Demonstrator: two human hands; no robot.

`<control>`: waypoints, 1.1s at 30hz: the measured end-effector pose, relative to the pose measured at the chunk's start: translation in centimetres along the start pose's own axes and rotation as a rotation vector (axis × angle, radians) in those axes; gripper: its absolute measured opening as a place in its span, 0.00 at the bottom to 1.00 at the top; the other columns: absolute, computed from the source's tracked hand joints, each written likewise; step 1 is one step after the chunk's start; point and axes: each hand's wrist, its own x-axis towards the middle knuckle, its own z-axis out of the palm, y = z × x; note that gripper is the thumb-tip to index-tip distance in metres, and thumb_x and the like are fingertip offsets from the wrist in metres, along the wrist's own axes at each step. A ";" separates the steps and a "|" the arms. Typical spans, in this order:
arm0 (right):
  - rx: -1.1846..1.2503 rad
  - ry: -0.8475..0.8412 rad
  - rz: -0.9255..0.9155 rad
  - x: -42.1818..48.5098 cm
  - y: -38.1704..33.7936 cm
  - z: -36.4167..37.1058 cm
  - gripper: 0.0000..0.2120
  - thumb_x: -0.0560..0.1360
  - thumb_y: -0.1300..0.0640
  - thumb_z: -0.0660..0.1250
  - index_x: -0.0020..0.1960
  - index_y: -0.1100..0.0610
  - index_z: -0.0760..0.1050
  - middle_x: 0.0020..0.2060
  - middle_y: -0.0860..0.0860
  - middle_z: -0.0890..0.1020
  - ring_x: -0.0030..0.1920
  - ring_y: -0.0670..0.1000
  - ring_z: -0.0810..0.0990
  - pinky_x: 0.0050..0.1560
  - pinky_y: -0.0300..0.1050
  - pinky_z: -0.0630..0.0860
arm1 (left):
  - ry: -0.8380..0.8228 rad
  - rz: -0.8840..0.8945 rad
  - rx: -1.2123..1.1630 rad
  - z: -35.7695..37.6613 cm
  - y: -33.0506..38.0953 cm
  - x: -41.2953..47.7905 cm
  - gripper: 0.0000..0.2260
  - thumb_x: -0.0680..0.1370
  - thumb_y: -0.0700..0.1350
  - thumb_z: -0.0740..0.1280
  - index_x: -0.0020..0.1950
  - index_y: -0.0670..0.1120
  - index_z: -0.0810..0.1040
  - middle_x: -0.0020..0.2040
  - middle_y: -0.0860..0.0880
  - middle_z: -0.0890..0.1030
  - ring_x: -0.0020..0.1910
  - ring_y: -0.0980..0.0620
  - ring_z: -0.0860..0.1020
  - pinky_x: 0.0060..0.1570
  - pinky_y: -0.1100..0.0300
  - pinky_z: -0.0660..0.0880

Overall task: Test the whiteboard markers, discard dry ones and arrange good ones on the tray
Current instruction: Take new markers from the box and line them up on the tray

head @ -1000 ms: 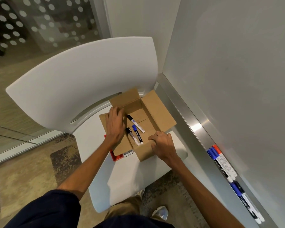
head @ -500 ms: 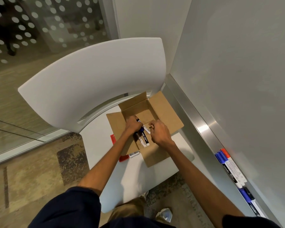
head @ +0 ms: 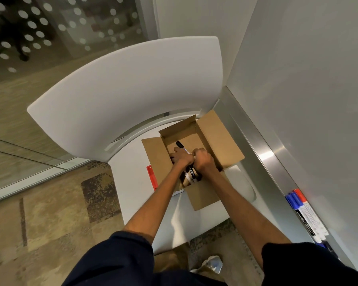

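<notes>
Box (head: 221, 141) | left hand (head: 182, 157) grips black-capped marker (head: 179, 144) inside | right hand (head: 203, 160) curled, hold unclear | marker labels (head: 191, 172) illegible

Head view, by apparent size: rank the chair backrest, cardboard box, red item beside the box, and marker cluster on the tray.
1. Chair backrest.
2. Cardboard box.
3. Marker cluster and red item left unranked: the box hides part of the red item, and a sleeve covers the cluster's end.
</notes>
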 end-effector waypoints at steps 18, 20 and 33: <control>0.025 -0.022 0.089 1.2 -1.1 -1.4 0.09 0.77 0.68 0.64 0.56 0.69 0.72 0.53 0.66 0.79 0.52 0.64 0.80 0.40 0.47 0.71 | 0.051 0.108 0.065 0.8 -1.1 0.3 0.33 0.74 0.34 0.70 0.73 0.38 0.56 0.72 0.33 0.58 0.64 0.35 0.72 0.58 0.49 0.74; 0.043 -0.018 0.114 1.0 -1.2 -1.4 0.11 0.78 0.67 0.64 0.59 0.69 0.70 0.55 0.65 0.79 0.54 0.63 0.80 0.43 0.47 0.73 | 0.075 0.106 0.024 1.0 -1.3 0.4 0.34 0.74 0.32 0.70 0.74 0.38 0.54 0.73 0.34 0.58 0.64 0.35 0.72 0.60 0.48 0.74; 0.387 -0.184 0.386 -0.1 -0.8 -2.0 0.28 0.80 0.61 0.61 0.74 0.68 0.53 0.63 0.63 0.74 0.62 0.61 0.75 0.55 0.51 0.73 | 0.126 0.057 -0.471 0.4 -1.6 0.0 0.10 0.78 0.33 0.61 0.59 0.37 0.70 0.50 0.41 0.75 0.40 0.52 0.73 0.30 0.62 0.69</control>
